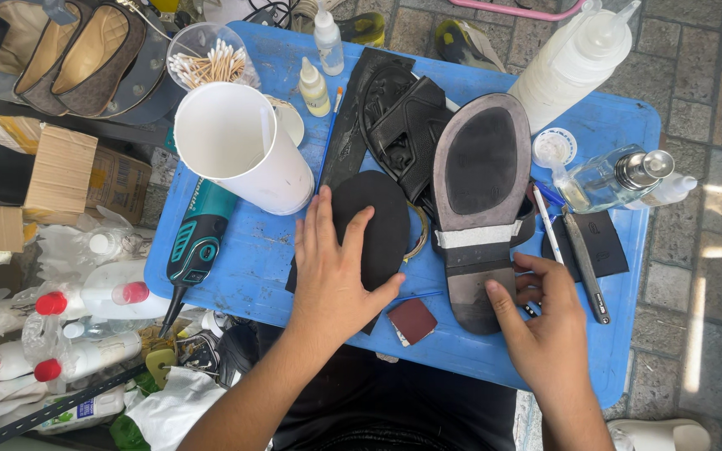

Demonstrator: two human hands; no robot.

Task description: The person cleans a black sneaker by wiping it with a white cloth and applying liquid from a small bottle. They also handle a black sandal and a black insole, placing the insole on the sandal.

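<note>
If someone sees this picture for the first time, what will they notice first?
An upturned shoe with a dark rubber sole lies mid-table; the right hand touches its heel. The left hand presses a black oval rubber sheet beside it. A tall white plastic cup lies upper left.

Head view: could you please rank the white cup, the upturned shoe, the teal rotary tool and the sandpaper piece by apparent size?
1. Upturned shoe
2. White cup, close behind, nearer the camera, so unsure
3. Teal rotary tool
4. Sandpaper piece

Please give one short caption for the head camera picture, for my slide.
Left hand presses a black sole piece; right hand steadies an upturned shoe on a blue table.
</note>
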